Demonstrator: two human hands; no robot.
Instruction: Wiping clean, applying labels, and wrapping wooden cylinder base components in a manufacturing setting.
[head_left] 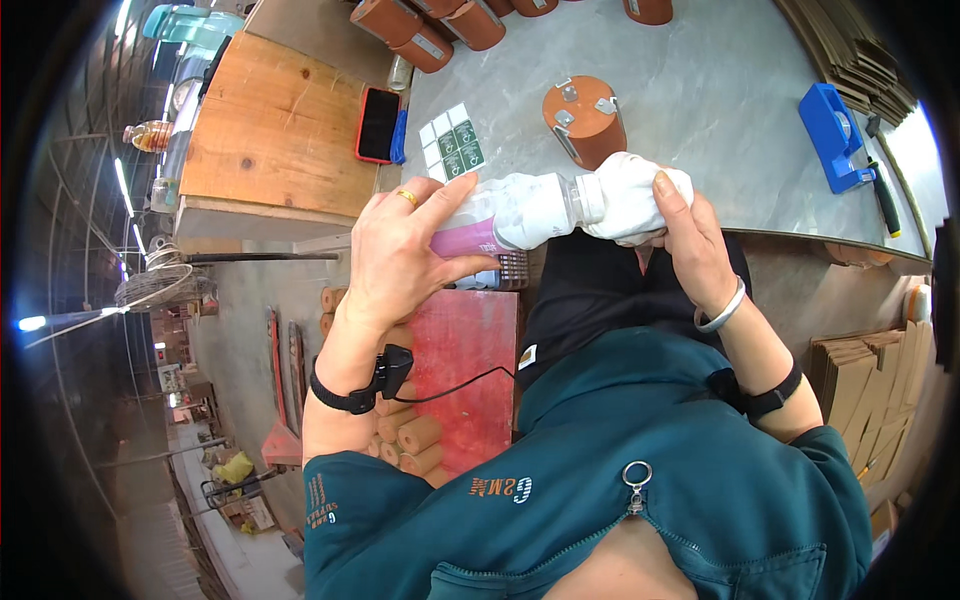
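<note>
My left hand (385, 240) is wrapped round a clear plastic bottle (535, 210) with a purple label, tilted nearly on its side with its neck toward the right. A bunched white cloth (635, 197) is pressed to the bottle's mouth, and my right hand (700, 240) grips it with the thumb on top. Whether the bottle has a cap on cannot be seen under the cloth. Just beyond the cloth, a reddish-brown cylinder (585, 115) with metal clips stands upright on the grey table (690, 100). Near my left fingers lies a sheet of green and white stickers (453, 143).
More brown cylinders (425, 48) are grouped at the table's far left. A phone (379, 124) lies on a wooden box (270, 130). Toward the right are a blue tape dispenser (835, 138), a hammer (884, 190) and stacked cardboard (850, 50). A red board (465, 370) is below the table's edge.
</note>
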